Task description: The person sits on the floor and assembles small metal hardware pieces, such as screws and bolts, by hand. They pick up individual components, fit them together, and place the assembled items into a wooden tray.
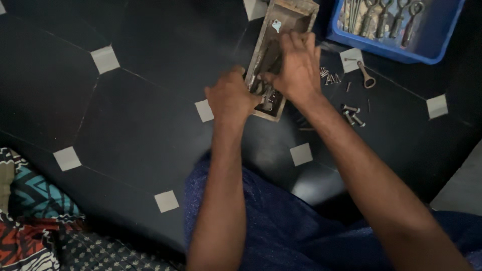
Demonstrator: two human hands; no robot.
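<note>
Left hand (230, 98) clamps the rusty lock case's (296, 12) near edge – steadying it; right hand (297, 68) presses fingers onto its mechanism; loose screws (351, 114) lie just right.

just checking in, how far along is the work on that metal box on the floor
Done: loose screws and a key lie on the floor beside the open box, so parts seem already out. In hand: left hand steadies the box edge, right hand works inside. Left: the box remains open, parts loose.
</note>
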